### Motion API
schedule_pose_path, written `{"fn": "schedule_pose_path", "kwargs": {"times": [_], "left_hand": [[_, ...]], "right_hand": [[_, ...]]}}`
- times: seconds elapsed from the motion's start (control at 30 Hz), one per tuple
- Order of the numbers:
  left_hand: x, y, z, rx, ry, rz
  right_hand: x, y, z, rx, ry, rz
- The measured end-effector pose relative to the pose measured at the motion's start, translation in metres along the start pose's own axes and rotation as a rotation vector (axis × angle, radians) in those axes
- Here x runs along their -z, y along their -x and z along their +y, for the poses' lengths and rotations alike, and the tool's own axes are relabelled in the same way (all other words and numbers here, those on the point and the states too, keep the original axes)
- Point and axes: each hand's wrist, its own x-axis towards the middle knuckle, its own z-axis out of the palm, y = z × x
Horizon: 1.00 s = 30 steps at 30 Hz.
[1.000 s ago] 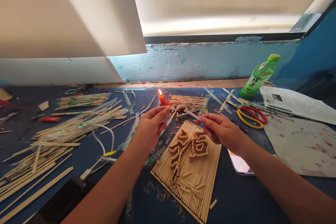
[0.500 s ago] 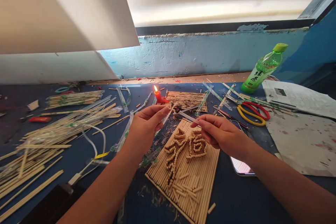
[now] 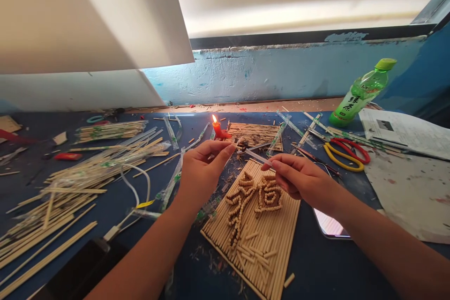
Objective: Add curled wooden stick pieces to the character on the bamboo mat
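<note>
Two characters [image 3: 246, 200] already on bamboo-stick panel [image 3: 287, 225], loose cut pieces [image 3: 260, 257] unused; pinching glue stick [image 3: 258, 156] in right hand [image 3: 298, 176], pale bit [image 3: 238, 142] in left hand [image 3: 204, 168].

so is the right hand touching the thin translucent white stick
Touching: the head view shows the right hand pinching the thin translucent white stick, whose free end sticks out past the grip.

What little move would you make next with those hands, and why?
Perhaps ease the translucent stick, held in the right hand, slightly toward the left hand: its tip points that way, that hand seems to pinch a small piece, and a gap appears to separate the two.
</note>
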Motion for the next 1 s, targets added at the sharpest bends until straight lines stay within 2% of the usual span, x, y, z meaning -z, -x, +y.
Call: {"fn": "schedule_pose_path", "kwargs": {"times": [0.1, 0.17, 0.3, 0.43, 0.6, 0.77, 0.87, 1.0], "left_hand": [[0.0, 0.003, 0.001, -0.146, -0.099, 0.008], [0.001, 0.004, 0.001, -0.178, -0.14, -0.005], [0.003, 0.002, 0.0, -0.098, -0.161, 0.004], [0.004, -0.003, -0.002, 0.072, 0.008, -0.058], [0.004, -0.004, -0.006, 0.188, 0.173, -0.131], [0.002, -0.003, -0.005, 0.19, 0.187, -0.152], [0.001, -0.001, -0.002, 0.163, 0.161, -0.155], [0.001, 0.0, 0.001, 0.13, 0.082, -0.102]], "right_hand": [[0.0, 0.0, -0.002, -0.014, -0.035, -0.009], [0.0, 0.0, -0.002, -0.016, -0.077, -0.02], [0.002, -0.001, -0.003, -0.012, -0.188, -0.003], [0.007, -0.004, -0.002, 0.014, -0.194, 0.067], [0.012, -0.007, 0.002, 0.109, 0.085, 0.164], [0.009, -0.007, 0.006, 0.28, 0.465, 0.231], [0.006, -0.005, 0.007, 0.288, 0.549, 0.222], [0.004, -0.002, 0.006, 0.294, 0.579, 0.207]]}}
